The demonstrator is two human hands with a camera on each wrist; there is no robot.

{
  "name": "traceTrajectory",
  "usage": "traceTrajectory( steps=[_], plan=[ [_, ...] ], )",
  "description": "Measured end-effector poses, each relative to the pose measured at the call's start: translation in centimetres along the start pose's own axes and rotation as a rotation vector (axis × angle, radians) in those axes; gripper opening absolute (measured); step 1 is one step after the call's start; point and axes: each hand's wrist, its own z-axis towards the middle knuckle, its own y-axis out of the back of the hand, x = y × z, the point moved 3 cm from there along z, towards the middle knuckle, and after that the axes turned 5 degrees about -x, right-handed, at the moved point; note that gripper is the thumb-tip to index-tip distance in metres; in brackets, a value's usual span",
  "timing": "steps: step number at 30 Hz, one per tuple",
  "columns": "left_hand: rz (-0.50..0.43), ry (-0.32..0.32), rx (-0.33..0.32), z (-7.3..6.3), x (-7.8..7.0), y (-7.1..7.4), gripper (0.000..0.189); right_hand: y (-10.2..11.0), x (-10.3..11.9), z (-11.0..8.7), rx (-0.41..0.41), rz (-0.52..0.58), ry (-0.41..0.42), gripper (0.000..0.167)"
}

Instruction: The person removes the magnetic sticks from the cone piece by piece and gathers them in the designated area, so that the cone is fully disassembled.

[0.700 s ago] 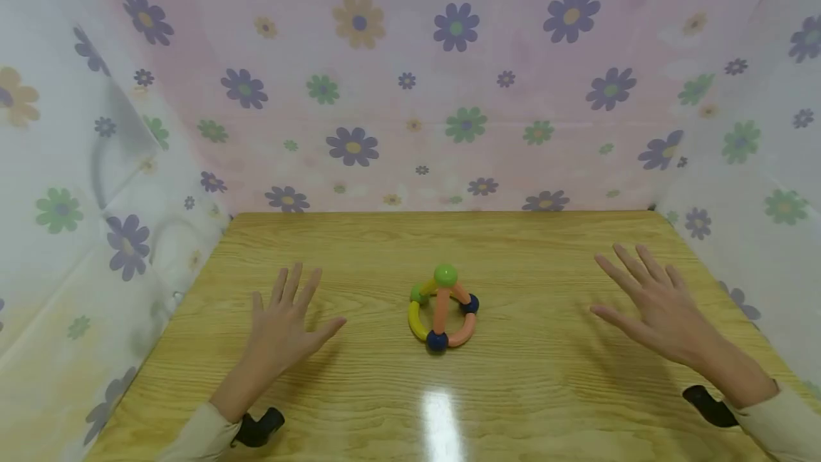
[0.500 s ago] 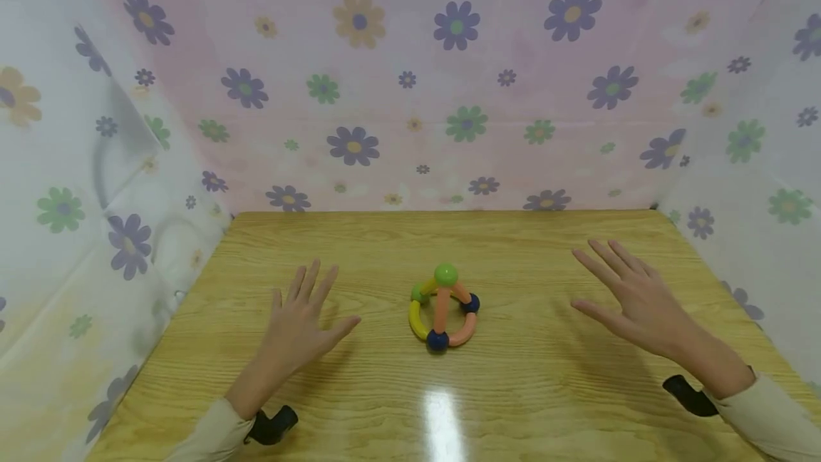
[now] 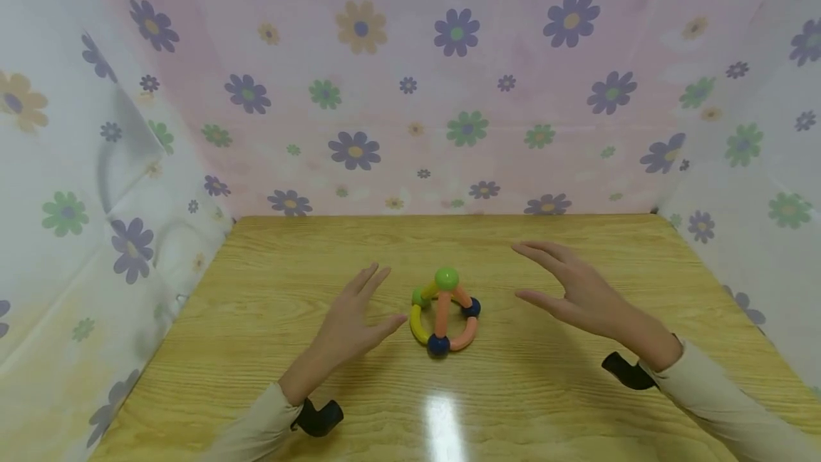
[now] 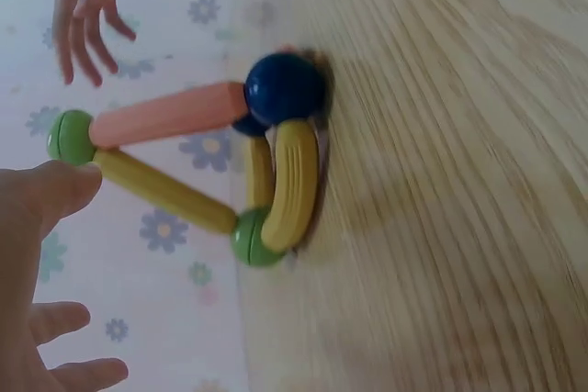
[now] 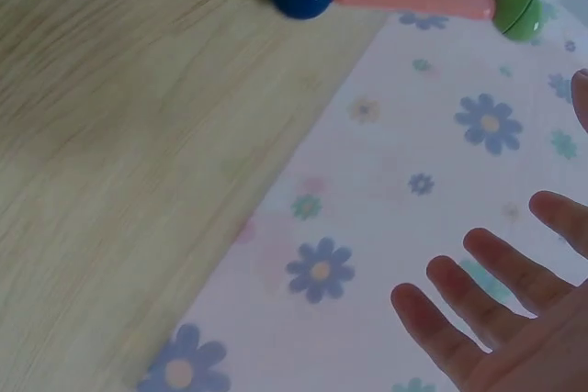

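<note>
A pyramid-shaped toy of magnetic-looking rods and balls point(image 3: 442, 314) stands on the table. Its top ball point(image 3: 447, 278) is green, and orange-pink rods run down from it to dark blue balls point(image 3: 439, 345). Yellow rods point(image 4: 165, 192) and a second green ball point(image 4: 254, 238) form the other side. My left hand point(image 3: 348, 323) hovers just left of the toy, fingers extended, thumb close to it. In the left wrist view that thumb overlaps the top ball; a small gap shows from the head. Farther off on the right is my right hand point(image 3: 580, 291), fingers straight, holding nothing.
The wood-grain table point(image 3: 321, 241) is bordered by flower-printed sheets point(image 3: 410, 105) at the back and both sides. Black straps with a small device point(image 3: 318, 417) sit at each wrist. A bright light reflection lies on the near tabletop.
Both hands have moved inward toward the toy, the left hand going right and the right hand going left. The toy stays in place.
</note>
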Motion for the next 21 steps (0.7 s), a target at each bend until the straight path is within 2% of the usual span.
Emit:
traceTrajectory(
  steps=[5,11,14,18,21],
  plan=[
    [-0.208,0.059,0.055,0.7,-1.0,-2.2,0.073,-1.2,1.5,1.9,-0.003,0.132,0.070,0.063],
    [-0.427,0.022,0.042,1.5,-2.4,-4.3,0.065,-2.9,3.1,3.8,0.022,0.258,0.125,0.054],
    [-0.512,0.021,0.052,1.7,-3.7,-4.6,0.060,-3.9,3.8,4.5,0.034,0.309,0.161,0.050],
    [-0.589,0.034,0.074,1.6,-5.8,-4.2,0.057,-4.9,4.8,4.9,0.051,0.350,0.195,0.042],
    [-0.605,-0.008,0.055,1.3,-6.3,-4.3,0.055,-5.4,5.4,5.1,0.060,0.370,0.185,0.035]
  ],
)
